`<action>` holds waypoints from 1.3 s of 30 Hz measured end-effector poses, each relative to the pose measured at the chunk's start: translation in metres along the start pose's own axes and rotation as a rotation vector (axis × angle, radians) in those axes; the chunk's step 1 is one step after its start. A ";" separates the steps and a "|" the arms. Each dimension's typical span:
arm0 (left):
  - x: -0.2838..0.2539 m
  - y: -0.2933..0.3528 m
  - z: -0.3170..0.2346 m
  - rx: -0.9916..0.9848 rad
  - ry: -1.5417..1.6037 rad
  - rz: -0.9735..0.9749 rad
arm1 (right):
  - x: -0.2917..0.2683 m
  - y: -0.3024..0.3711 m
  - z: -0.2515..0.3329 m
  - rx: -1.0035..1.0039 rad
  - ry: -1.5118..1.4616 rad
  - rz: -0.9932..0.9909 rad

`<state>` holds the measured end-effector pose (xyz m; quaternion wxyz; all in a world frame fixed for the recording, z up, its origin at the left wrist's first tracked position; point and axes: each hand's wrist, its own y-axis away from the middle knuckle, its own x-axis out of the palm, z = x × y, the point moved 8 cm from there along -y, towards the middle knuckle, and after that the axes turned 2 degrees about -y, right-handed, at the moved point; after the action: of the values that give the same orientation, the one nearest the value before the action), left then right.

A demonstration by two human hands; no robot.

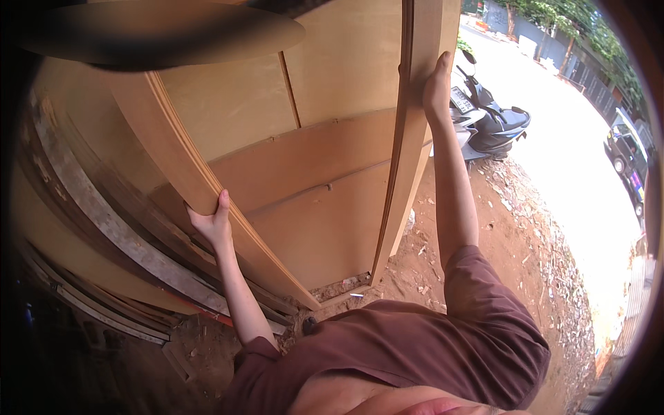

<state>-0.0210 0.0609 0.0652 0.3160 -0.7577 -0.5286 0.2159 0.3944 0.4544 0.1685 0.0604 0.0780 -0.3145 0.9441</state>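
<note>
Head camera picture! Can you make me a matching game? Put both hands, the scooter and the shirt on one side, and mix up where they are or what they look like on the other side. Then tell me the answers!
Things:
1. left hand
2. right hand
3. scooter
4. shirt

Where or what:
A. standing outside, beyond the right post
B. up high, touching the right post
C. reddish brown, with short sleeves
D. lower down, touching the left post

Right pairs: 1-D, 2-B, 3-A, 4-C
</note>
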 end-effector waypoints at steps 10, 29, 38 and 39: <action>0.014 -0.019 0.027 0.071 0.091 0.000 | -0.070 0.273 -0.279 0.530 0.143 0.034; 0.026 -0.034 0.031 0.057 0.152 -0.010 | 0.033 0.026 -0.061 0.113 0.169 0.016; 0.030 -0.036 0.030 0.064 0.136 0.008 | -0.078 0.303 -0.332 0.369 0.066 -0.067; 0.028 -0.033 0.027 0.075 0.147 -0.008 | -0.081 0.312 -0.348 0.492 0.122 -0.076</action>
<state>-0.0510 0.1022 0.0699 0.3829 -0.7569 -0.4987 0.1782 0.3845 0.4110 -0.3037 0.0939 0.0451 -0.0677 0.9923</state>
